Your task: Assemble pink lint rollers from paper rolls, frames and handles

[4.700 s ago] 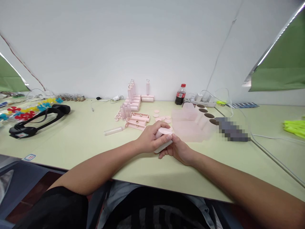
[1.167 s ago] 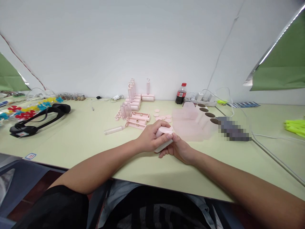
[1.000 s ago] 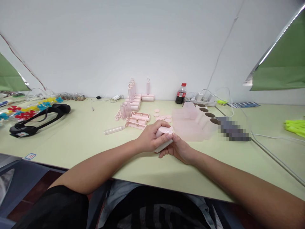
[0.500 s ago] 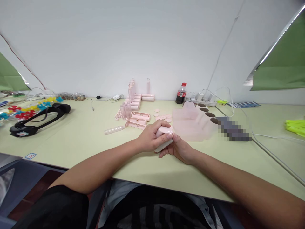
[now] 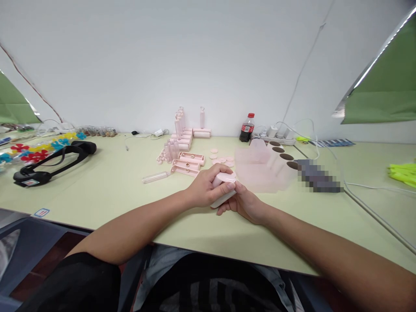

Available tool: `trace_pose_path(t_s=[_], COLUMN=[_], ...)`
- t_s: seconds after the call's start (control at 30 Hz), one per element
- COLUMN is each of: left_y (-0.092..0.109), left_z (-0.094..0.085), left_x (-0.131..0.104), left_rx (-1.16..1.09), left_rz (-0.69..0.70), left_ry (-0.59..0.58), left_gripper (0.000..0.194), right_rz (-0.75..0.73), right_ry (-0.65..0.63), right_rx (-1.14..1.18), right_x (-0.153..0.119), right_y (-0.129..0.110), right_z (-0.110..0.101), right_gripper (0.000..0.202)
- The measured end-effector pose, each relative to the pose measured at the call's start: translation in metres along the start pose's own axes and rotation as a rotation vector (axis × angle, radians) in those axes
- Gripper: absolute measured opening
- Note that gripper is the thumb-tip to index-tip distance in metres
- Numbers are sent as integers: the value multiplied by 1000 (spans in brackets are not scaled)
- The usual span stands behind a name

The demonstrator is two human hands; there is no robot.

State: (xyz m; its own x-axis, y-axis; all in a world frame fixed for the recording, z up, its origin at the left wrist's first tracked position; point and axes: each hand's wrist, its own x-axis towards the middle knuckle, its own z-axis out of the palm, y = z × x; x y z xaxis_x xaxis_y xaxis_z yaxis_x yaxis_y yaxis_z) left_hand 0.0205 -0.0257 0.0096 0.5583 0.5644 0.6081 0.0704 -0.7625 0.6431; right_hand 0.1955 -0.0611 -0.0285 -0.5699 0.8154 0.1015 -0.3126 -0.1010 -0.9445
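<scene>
Both hands are closed around a pale pink plastic case [image 5: 224, 178] with a whitish lower side, held tilted just above the table. My left hand [image 5: 208, 187] wraps its left side, thumb laid along the front. On the right end, my right hand [image 5: 244, 200] grips with thumb and fingers, some of them curled underneath. Beyond the hands lie open pink half-shells [image 5: 186, 164] with a small ring inside each, and several flat pink discs [image 5: 219, 160]. A clear tube [image 5: 156, 177] rests left of the shells. The fingers hide much of the case.
Finished-looking pink cylinders [image 5: 183, 135] stand and lie by the wall. A cola bottle [image 5: 246, 127] is near a power strip [image 5: 282, 141]. Translucent pink sheets [image 5: 253, 173] lie to the right beside a blurred dark item [image 5: 320, 177]. A black headset [image 5: 52, 162] sits at left.
</scene>
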Motion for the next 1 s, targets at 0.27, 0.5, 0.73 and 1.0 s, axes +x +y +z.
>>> trace_pose_path(t_s=[0.27, 0.5, 0.73, 1.0], left_y=[1, 1, 0, 2], left_z=[0, 0, 0, -1], left_x=[0, 0, 0, 0], left_rx=[6, 6, 18, 17], left_rz=[-27, -37, -37, -63], left_ry=[-6, -9, -9, -20], left_gripper=[34, 36, 37, 38], right_rz=[1, 0, 3, 10], right_ry=[-4, -1, -2, -3], right_rx=[-1, -3, -9, -11], right_x=[0, 0, -1, 0], right_y=[0, 0, -1, -3], right_z=[-1, -1, 0, 0], right_gripper=[63, 62, 64, 66])
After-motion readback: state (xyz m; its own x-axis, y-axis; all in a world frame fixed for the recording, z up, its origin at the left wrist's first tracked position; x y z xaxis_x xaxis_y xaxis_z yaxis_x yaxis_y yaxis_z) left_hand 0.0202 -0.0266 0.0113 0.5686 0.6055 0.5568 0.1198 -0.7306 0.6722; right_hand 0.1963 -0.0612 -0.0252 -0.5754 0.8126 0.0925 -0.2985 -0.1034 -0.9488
